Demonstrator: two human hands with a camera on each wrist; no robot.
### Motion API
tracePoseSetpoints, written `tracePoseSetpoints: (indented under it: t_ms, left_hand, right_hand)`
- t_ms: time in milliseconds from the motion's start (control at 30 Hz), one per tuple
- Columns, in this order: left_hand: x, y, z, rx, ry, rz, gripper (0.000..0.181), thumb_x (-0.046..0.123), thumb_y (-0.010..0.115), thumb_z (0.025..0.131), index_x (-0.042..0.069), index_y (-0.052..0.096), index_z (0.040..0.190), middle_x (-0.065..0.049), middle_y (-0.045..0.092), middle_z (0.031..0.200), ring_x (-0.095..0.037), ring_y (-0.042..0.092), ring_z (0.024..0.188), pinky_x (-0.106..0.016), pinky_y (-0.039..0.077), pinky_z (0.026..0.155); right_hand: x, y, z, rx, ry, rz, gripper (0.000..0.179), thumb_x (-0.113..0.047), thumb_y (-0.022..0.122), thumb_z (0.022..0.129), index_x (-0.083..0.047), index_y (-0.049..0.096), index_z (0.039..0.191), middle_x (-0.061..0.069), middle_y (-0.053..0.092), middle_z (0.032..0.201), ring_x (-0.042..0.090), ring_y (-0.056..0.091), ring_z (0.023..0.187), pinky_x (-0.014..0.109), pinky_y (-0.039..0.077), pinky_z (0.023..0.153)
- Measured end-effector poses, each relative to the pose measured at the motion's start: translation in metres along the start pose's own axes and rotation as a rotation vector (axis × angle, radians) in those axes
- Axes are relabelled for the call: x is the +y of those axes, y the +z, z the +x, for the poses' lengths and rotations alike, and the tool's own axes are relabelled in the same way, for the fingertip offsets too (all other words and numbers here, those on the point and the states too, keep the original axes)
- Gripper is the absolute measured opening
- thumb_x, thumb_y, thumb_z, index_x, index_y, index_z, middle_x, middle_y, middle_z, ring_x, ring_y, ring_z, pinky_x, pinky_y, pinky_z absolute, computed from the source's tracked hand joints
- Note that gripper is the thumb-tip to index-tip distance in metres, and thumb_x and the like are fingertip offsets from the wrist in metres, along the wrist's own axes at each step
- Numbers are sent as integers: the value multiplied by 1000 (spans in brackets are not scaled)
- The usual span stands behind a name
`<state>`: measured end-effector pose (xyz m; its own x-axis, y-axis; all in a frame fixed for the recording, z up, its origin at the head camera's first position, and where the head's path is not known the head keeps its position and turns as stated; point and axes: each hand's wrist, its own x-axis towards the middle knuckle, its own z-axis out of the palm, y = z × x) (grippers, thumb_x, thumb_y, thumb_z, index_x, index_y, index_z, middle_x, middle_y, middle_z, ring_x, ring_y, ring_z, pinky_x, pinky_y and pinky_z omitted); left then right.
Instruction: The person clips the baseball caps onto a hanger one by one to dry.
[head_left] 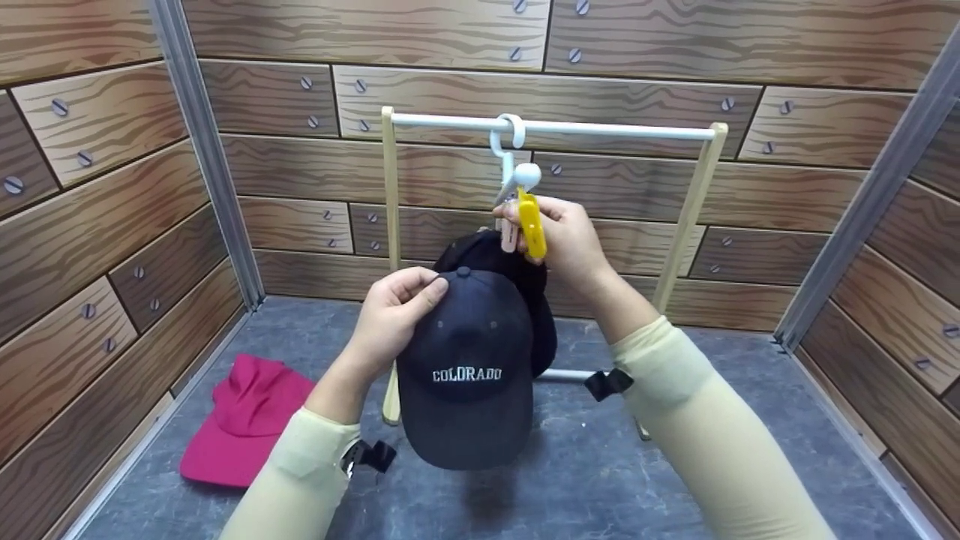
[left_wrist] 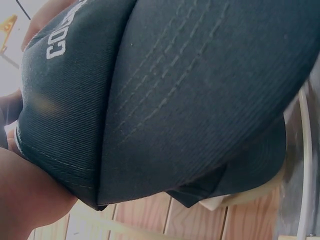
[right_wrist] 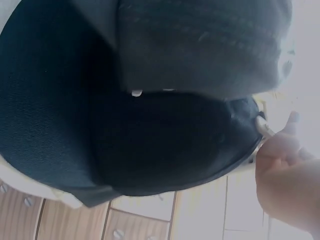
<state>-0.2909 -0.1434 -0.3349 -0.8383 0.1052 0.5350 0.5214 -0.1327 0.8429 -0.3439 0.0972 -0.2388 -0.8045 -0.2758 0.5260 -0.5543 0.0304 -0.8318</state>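
Now the COLORADO cap [head_left: 466,330], long axis upright, is pinched by the left hand [head_left: 394,311], below and left of the yellow clip [head_left: 533,234] gripped by the right hand [head_left: 574,238].

The rear wall [head_left: 645,45], left wall [head_left: 90,225] and right wall [head_left: 892,285] each carry a wood-plank pattern with slotted screw heads [head_left: 574,55]. Grey metal corner posts [head_left: 208,150] stand where the walls meet. The floor surface [head_left: 577,480] is mottled blue-grey with lighter streaks.
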Motion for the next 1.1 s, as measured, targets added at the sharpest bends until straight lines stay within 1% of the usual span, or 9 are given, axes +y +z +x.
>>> tracePoseSetpoints:
  t_ms: [133, 267, 400, 500, 700, 867, 1033, 1100]
  left_hand:
    - [1, 2, 1, -9, 5, 6, 12, 7, 71, 108, 1, 76, 99, -1, 69, 77, -9, 63, 68, -23, 53, 64]
    - [3, 7, 3, -16, 19, 13, 11, 6, 71, 107, -1, 76, 100, 0, 69, 78, -10, 64, 70, -23, 53, 66]
    - [6, 13, 6, -20, 42, 7, 10, 5, 71, 107, -2, 76, 102, 0, 70, 80, -9, 64, 71, -23, 53, 67]
    - [9, 17, 8, -28, 60, 4, 9, 5, 72, 107, -2, 76, 104, 0, 71, 81, -10, 65, 72, -23, 54, 68]
    - [14, 27, 11, -46, 80, -19, 8, 4, 72, 106, -3, 77, 108, 0, 75, 86, -10, 68, 76, -24, 57, 71]
    - [17, 35, 13, -65, 103, -17, 10, 1, 72, 106, -7, 75, 110, -1, 76, 90, -11, 69, 79, -25, 58, 74]
    - [17, 40, 16, -74, 122, -16, 11, 1, 71, 106, -8, 74, 112, -2, 78, 94, -12, 71, 82, -26, 58, 77]
    - [16, 42, 17, -79, 124, -18, 12, 0, 71, 106, -9, 74, 113, -3, 78, 95, -12, 71, 83, -26, 58, 77]
  right_hand:
    - [3, -9, -1, -30, 10, 60, 27, -16, 69, 108, 6, 82, 114, 2, 63, 68, 10, 52, 55, 20, 45, 51]
    - [5, -17, -2, -68, 9, 121, 29, -14, 65, 110, 10, 80, 116, 3, 63, 73, 10, 50, 57, 20, 43, 53]
    - [5, -22, -3, -85, -4, 140, 27, -13, 64, 109, 8, 81, 115, 3, 63, 74, 12, 49, 58, 20, 41, 53]
    - [4, -23, -3, -90, -12, 134, 26, -12, 65, 109, 8, 82, 114, 3, 63, 73, 12, 49, 57, 20, 41, 53]
    - [2, -23, -3, -59, -16, 102, 24, -11, 67, 107, 5, 84, 109, 2, 62, 68, 12, 48, 55, 19, 37, 51]
    - [2, -22, -4, -54, -10, 159, 24, -8, 65, 107, 4, 85, 104, 2, 61, 66, 11, 47, 54, 19, 36, 50]
    - [1, -22, -4, -49, -7, 190, 24, -5, 64, 107, 2, 86, 101, 2, 62, 66, 10, 48, 55, 20, 38, 52]
    - [0, -22, -5, -52, -12, 207, 25, -4, 63, 107, 2, 86, 100, 2, 65, 68, 10, 50, 56, 20, 39, 53]
